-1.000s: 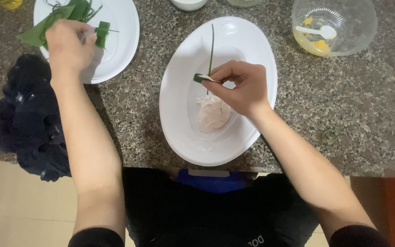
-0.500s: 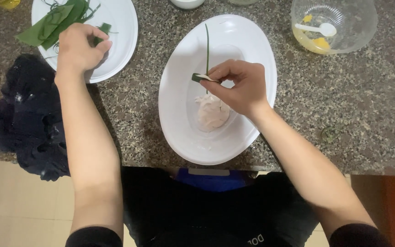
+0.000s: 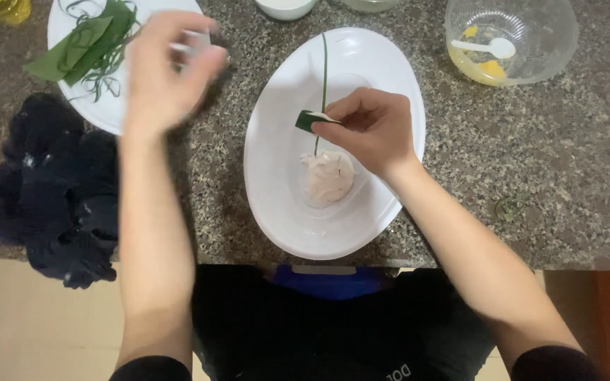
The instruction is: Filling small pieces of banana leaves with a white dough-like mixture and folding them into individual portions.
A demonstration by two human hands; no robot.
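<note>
Hovering over the oval white dish (image 3: 277, 176), the right hand (image 3: 372, 130) curls palm-down, its thumb and forefinger pinching a small folded green leaf parcel (image 3: 309, 119) at the hand's nine o'clock. A thin green strand (image 3: 324, 67) runs from the parcel toward twelve o'clock, up to the dish's far rim. Just below the parcel, at about six o'clock from it, a pale pink lump of paste (image 3: 326, 178) lies on the dish floor, apart from the fingers.

At the right hand's nine to ten o'clock, the left hand (image 3: 167, 70) is raised over the edge of a round white plate (image 3: 61, 32), blurred; its fingers look loosely bent, but whether they pinch anything I cannot tell. On that plate lie flat green leaves (image 3: 75, 49) and thin green strips. A dark crumpled cloth (image 3: 51, 190) sits at the left forearm's nine o'clock on the speckled stone counter (image 3: 531, 155). At the right hand's two o'clock stands a clear plastic bowl (image 3: 513, 39) with a white spoon (image 3: 485, 48) and yellow liquid.
</note>
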